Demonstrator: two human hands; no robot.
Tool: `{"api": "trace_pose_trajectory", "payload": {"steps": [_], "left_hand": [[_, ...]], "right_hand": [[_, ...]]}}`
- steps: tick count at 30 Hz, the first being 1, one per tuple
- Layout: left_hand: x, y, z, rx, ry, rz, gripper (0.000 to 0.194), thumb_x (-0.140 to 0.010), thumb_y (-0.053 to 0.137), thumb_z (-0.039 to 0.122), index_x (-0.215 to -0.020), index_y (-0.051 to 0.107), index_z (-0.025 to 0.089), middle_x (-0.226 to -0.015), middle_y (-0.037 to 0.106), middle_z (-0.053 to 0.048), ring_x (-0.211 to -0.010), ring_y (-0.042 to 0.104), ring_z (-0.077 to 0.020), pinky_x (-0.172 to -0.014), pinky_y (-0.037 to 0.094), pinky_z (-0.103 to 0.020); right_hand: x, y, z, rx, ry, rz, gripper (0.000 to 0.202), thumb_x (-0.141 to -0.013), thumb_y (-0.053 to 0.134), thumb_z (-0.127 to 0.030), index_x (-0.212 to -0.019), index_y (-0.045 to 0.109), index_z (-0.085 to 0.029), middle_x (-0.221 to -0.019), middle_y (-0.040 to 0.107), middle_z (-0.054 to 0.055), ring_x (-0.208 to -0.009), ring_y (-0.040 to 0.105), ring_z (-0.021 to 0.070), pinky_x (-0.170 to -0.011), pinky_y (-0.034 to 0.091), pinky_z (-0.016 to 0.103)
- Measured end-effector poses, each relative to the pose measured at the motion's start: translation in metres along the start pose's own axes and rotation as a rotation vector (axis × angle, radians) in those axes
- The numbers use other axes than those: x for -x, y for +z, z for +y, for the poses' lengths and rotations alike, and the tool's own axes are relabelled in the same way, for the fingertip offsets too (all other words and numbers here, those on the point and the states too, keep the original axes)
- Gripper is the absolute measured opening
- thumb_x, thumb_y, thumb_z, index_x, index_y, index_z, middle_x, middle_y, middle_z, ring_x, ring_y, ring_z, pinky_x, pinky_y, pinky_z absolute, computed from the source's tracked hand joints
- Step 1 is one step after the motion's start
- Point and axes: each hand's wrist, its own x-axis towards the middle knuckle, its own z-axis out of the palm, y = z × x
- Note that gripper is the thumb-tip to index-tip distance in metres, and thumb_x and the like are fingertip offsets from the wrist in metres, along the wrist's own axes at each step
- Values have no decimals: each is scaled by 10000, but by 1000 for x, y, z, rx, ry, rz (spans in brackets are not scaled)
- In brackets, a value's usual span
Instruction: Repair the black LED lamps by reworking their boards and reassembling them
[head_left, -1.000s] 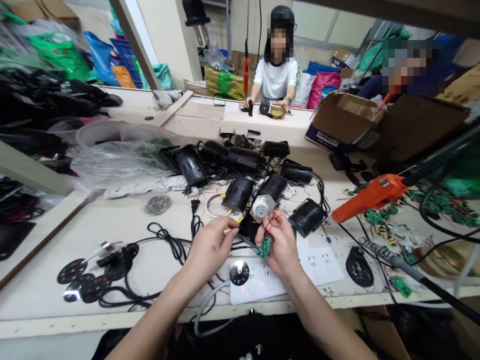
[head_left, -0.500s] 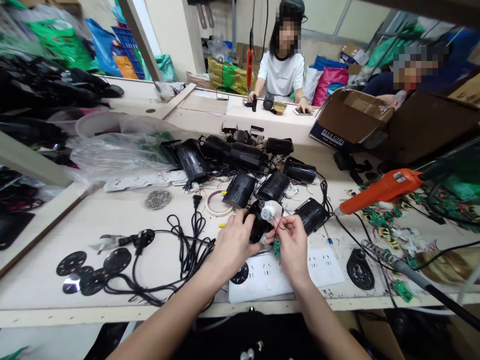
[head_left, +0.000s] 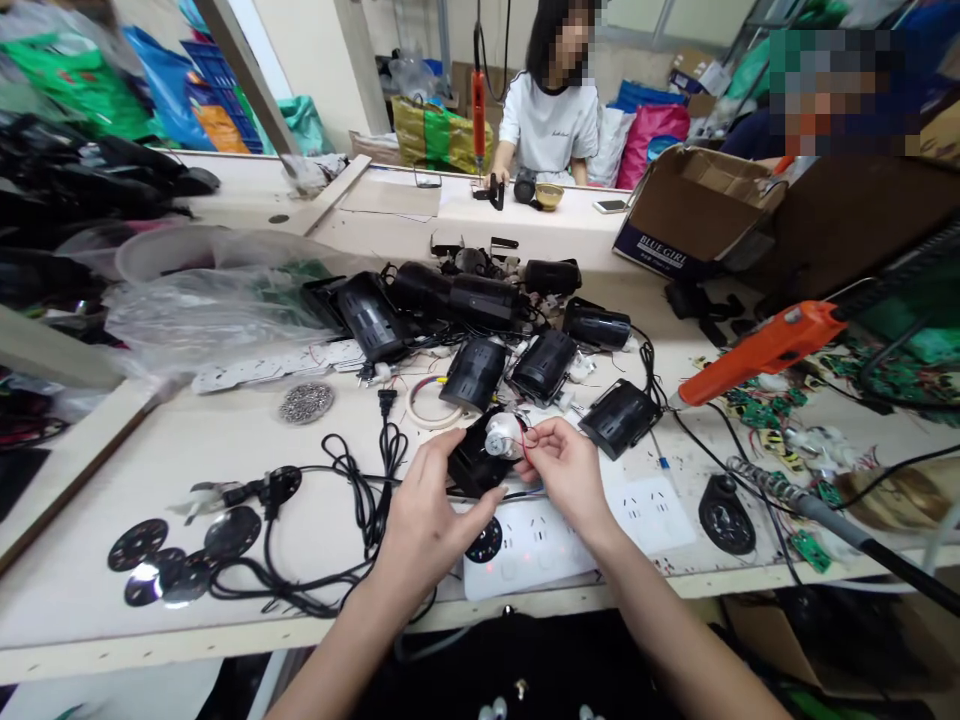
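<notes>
My left hand (head_left: 424,510) grips a black plastic housing (head_left: 472,465) by its near left side, thumb in front and fingers behind. At the housing's upper right sits a white motor unit (head_left: 504,437) with a round metal end. Thin red wires (head_left: 525,432) rise from this unit into the fingertips of my right hand (head_left: 566,475), which are pinched together. Whether the motor unit is seated in the housing I cannot tell. Beneath both hands lies a white power strip (head_left: 600,530) with a black perforated disc (head_left: 484,540) on its left end.
Several black housings (head_left: 544,365) lie behind my hands. Black cables (head_left: 367,480) and perforated discs (head_left: 232,533) are to the left, near a pile of screws (head_left: 306,402). An orange electric screwdriver (head_left: 761,350), a soldering iron (head_left: 802,515) and circuit boards (head_left: 810,550) occupy the right. A co-worker (head_left: 551,110) sits opposite.
The housing and white motor unit have shifted left and slightly down. My right hand has closed in around the red wires, and the green circuit board hanging below it is out of sight.
</notes>
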Motion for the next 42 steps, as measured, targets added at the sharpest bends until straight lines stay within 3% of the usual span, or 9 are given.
{"api": "trace_pose_trajectory", "payload": {"steps": [5, 12, 22, 33, 42], "left_hand": [[3, 1, -2, 64, -126, -42, 656, -743, 763, 388, -1288, 462, 180, -1176, 619, -102, -761, 674, -175, -669, 603, -299], [-1, -1, 3, 50, -96, -38, 630, -728, 781, 342, -1254, 480, 168, -1157, 625, -99, -714, 653, -152, -655, 595, -285], [-4, -1, 7, 25, -55, -33, 628, -760, 745, 336, -1293, 464, 156, -1212, 615, -128, -1095, 626, -268, -909, 561, -392], [-4, 1, 8, 48, -52, -51, 613, -777, 725, 352, -1298, 450, 184, -1250, 598, -137, -1155, 597, -285, -930, 546, -421], [-4, -1, 7, 28, -28, -87, 722, -746, 756, 360, -1356, 405, 200, -1294, 570, -135, -1192, 570, -296, -942, 536, -435]], "right_hand": [[1, 4, 3, 34, 15, -9, 283, -623, 739, -402, -679, 578, -176, -540, 614, -23, -433, 628, 129, -380, 496, 184], [0, 4, 2, 83, -9, -13, 321, -638, 745, -458, -679, 578, -187, -540, 606, -25, -429, 613, 130, -377, 487, 195], [2, 1, 2, 113, -27, -4, 330, -656, 739, -480, -708, 594, -188, -562, 599, -23, -454, 610, 131, -402, 506, 210], [1, 0, 4, 120, -30, -7, 332, -654, 746, -478, -717, 589, -192, -573, 604, -22, -474, 631, 146, -411, 510, 218], [1, 0, 3, 137, -47, -13, 288, -673, 735, -445, -703, 587, -200, -559, 598, -23, -467, 606, 137, -418, 514, 224]]}}
